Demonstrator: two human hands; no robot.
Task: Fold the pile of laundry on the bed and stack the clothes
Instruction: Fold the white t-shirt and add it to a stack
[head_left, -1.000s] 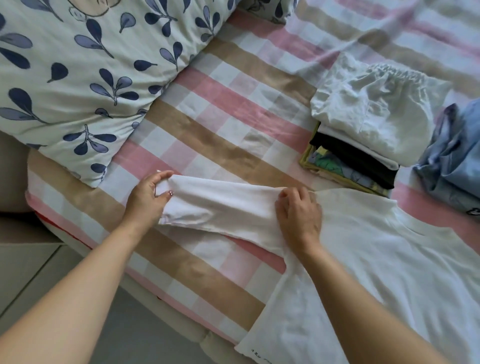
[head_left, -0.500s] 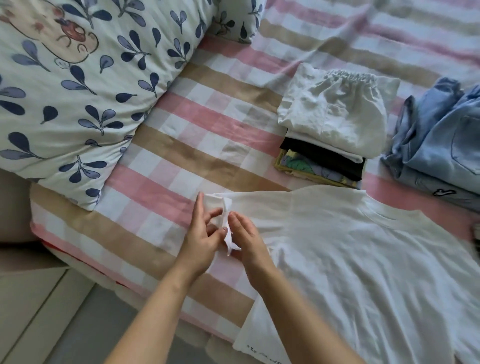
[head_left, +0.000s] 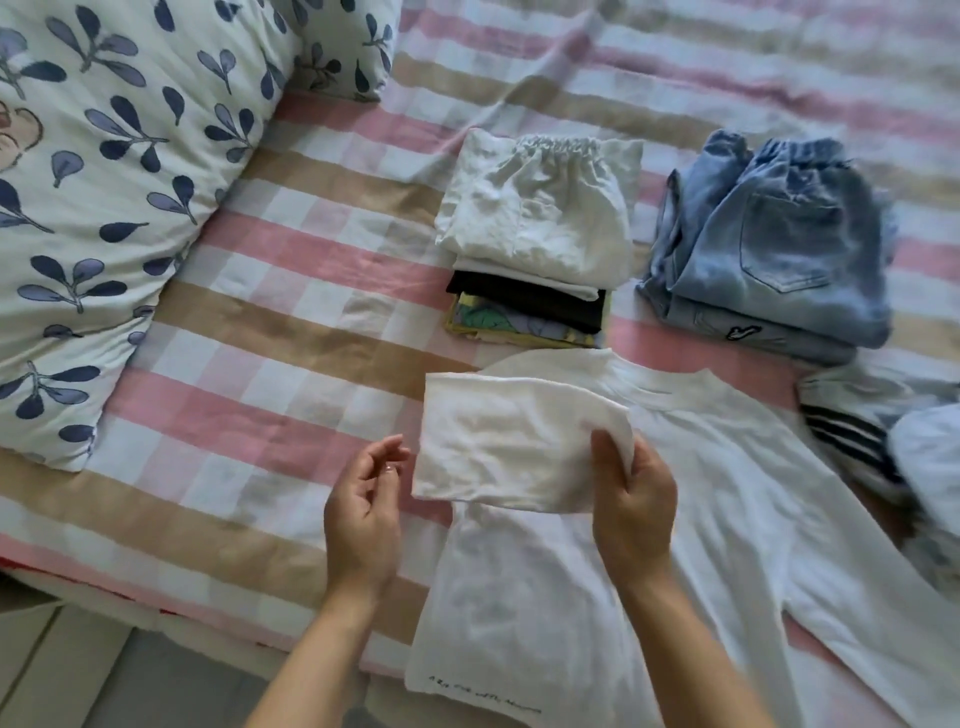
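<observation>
One shirt lies flat on the bed. The right hand pinches its folded sleeve; the left hand is slack and holds nothing. Two stacks sit behind: white-topped stack, denim stack. A striped garment is blurred and cut off at the right.

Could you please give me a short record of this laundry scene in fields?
left hand: open, holds nothing, left of the sleeve
right hand: pinches the sleeve, folded in over the shirt
shirt: white, flat on the bed
stack: folded, white piece on top, beyond the shirt
jeans: folded, right of the stack
</observation>
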